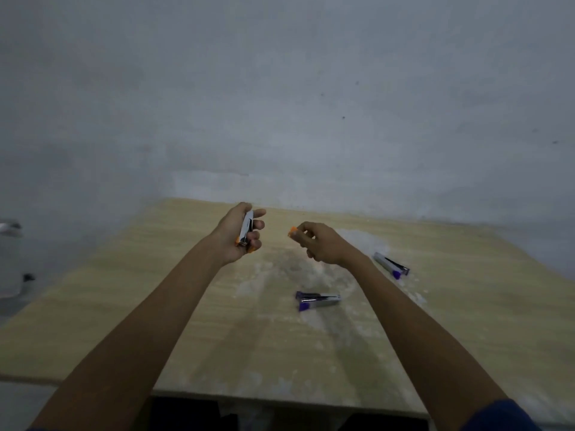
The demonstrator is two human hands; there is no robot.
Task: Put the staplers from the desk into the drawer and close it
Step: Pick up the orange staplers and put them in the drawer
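Note:
My left hand (239, 233) is raised above the wooden desk (155, 306) and grips a silver stapler with orange trim (245, 230), held nearly upright in the palm. My right hand (320, 244) hovers to its right, fingers closed on another stapler of which only an orange tip (292, 232) shows. Two silver staplers with purple trim lie on the desk: one (317, 300) near the middle, below my right hand, and another (392, 265) further right. The drawer is hidden from view.
A grey wall stands right behind the desk's far edge. A dark gap (280, 415) shows under the desk's front edge. Whitish dusty patches (311, 275) mark the desk top around the staplers. At the far left edge sits a blurred pale object (9, 228).

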